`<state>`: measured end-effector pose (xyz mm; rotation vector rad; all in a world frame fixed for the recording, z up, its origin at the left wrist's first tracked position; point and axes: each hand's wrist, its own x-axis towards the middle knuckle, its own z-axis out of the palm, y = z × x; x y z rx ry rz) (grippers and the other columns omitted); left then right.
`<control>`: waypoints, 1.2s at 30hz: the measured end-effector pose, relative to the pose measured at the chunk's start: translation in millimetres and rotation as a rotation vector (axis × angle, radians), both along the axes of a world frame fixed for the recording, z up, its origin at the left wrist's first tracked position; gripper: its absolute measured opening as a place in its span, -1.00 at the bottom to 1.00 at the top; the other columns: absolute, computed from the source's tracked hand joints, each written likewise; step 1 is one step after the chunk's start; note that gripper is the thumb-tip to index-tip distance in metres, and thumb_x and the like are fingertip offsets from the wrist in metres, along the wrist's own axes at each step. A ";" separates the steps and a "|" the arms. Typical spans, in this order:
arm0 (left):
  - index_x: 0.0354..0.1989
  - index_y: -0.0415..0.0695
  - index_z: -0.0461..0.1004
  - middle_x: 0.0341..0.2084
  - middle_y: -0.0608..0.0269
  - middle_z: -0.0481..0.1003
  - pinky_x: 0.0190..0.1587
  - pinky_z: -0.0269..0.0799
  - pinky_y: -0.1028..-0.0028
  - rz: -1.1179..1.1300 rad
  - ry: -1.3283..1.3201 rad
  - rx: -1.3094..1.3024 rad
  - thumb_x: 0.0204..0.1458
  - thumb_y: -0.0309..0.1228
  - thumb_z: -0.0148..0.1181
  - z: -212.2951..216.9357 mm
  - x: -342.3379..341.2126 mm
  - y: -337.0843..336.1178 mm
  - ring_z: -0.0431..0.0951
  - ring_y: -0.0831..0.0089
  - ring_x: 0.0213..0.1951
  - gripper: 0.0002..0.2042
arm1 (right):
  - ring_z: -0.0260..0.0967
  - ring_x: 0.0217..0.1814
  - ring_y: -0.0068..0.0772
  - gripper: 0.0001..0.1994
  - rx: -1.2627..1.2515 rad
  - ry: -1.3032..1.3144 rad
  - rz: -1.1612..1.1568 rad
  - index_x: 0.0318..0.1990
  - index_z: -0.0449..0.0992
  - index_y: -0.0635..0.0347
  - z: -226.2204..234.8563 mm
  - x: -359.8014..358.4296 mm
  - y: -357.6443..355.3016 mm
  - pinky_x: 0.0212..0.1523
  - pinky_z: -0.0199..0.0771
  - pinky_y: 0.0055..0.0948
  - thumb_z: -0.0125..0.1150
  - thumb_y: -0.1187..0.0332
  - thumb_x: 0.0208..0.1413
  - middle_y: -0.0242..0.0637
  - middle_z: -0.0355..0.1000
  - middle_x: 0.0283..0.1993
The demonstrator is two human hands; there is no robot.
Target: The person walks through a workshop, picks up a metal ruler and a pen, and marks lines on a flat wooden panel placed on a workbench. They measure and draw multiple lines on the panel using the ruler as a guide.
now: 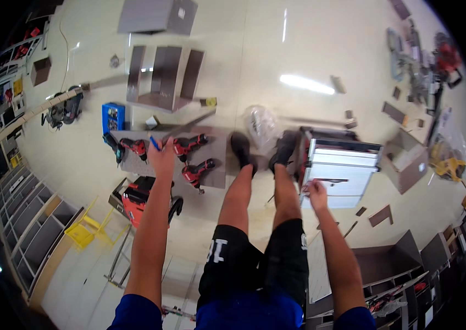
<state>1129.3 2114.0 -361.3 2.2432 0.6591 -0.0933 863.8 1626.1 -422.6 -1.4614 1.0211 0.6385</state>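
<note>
**Hands reach toward a pen and a white drawer unit on a workshop floor**

Left hand [161, 157], at centre left of the frame, is closed around a blue pen [155, 144] whose tip pokes up past the fingers. It hangs over a grey board [219, 165] lying on the floor, among three red power drills [189, 146] resting on that board. Right hand [316, 195], at centre right, rests with curled fingers on the front of a white drawer unit [343, 165]; whether it grips anything cannot be told. Between the arms are the person's bare legs, with black shoes [242, 148] near the board's right edge. Just beyond the shoes lies a clear plastic bag [260, 124]. Farther off, at upper centre, dark brown panels [164, 74] stand on the glossy cream floor [299, 49].
</note>
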 end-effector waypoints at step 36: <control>-0.51 -0.20 0.28 -0.61 0.46 0.14 -0.52 0.17 0.60 -0.153 -0.188 0.413 0.05 -0.50 0.35 -240.6 56.2 79.2 0.15 0.67 -0.53 -0.71 | 0.52 -0.30 -0.42 -0.78 0.181 -0.153 0.357 -0.04 0.44 0.41 -352.9 191.2 118.9 -0.18 0.56 -0.44 0.01 0.52 0.20 -0.14 0.54 -0.23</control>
